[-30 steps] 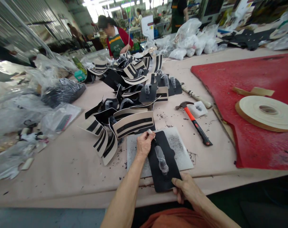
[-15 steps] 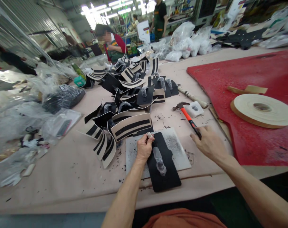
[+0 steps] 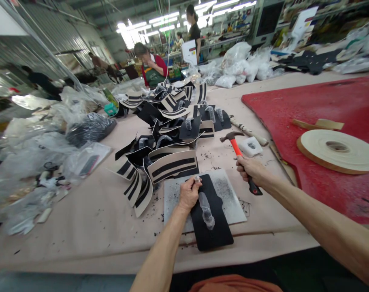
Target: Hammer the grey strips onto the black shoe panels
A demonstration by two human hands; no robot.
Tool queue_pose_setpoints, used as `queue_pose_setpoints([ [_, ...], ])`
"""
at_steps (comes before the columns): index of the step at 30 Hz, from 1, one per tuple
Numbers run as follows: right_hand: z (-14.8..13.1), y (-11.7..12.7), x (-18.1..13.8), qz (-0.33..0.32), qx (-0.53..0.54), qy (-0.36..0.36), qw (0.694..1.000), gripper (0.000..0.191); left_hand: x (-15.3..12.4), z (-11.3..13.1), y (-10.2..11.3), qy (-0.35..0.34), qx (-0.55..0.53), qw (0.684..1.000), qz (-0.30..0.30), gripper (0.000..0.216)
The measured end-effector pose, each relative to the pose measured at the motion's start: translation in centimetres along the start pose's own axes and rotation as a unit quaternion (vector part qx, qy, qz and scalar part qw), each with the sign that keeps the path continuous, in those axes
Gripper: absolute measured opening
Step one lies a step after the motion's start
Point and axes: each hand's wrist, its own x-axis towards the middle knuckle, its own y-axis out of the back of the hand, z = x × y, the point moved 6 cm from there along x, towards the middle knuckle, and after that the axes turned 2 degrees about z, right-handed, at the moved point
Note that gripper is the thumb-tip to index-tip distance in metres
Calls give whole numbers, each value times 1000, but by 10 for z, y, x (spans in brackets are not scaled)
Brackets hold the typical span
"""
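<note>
Across the table [image 3: 96, 227], apron lettering [image 3: 154, 75] blurred — right hand [image 3: 250, 169] gripping hammer [image 3: 234, 147]

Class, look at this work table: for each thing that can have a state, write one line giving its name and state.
Hammer: gripped by its handle
Right hand: closed around the hammer
Left hand: pinching a whitish piece
Black panel: lying partly on the board
Strip on the panel: wrapped in clear plastic
Board: strewn with dark specks
Striped pieces: curved, heaped
Tape roll: wound, flat on the red sheet
</note>
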Motion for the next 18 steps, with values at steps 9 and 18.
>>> queue_pose_setpoints([
  [9, -11, -13, -101, -36, -390, 267, 880, 32, 0, -3, -2, 4, 3, 1000, -10, 13],
  [18, -75, 14, -133, 106, -183, 354, 911, 41, 0, -4, 0, 10, 7, 1000, -12, 15],
])
